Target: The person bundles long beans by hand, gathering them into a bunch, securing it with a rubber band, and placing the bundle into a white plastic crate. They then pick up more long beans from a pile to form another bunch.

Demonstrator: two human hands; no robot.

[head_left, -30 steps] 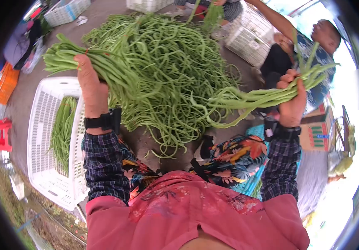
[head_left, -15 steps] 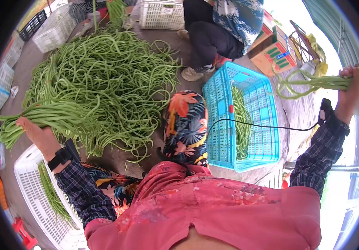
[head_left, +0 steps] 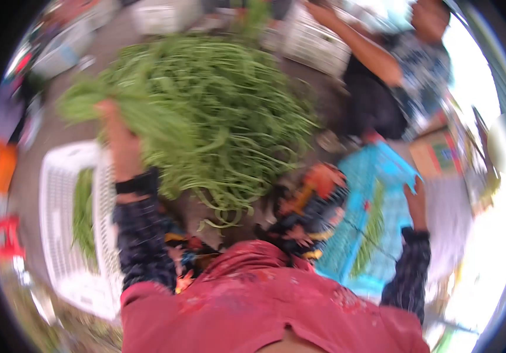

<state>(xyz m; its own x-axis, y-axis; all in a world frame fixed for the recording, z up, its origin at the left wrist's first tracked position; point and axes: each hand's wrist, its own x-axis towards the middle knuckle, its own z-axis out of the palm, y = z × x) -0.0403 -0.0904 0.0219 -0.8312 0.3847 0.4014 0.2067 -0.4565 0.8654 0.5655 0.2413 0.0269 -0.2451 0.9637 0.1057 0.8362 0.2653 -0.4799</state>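
Observation:
A blurred bundle of green long beans (head_left: 82, 100) is in my left hand (head_left: 117, 132), whose fingers are closed round it at the left side of the big long bean pile (head_left: 223, 112). My right hand (head_left: 416, 203) is at the right rim of the blue plastic crate (head_left: 329, 250); its fingers are smeared by motion, and I see no beans in it. Some long beans (head_left: 373, 226) lie inside that crate. Below my left hand stands a white plastic crate (head_left: 59, 229) with more long beans (head_left: 83, 217) in it.
A co-worker (head_left: 408, 65) sits at the upper right by a white crate (head_left: 317, 44), one arm stretched out. Cardboard boxes (head_left: 435, 156) stand behind the blue crate. Further white crates line the back. A red plastic stool (head_left: 7, 235) is at the far left.
The view has swung, moving the pile and crates within it. My right hand has dropped from the upper right to the blue crate; the beans it held no longer show. My left hand keeps its bundle.

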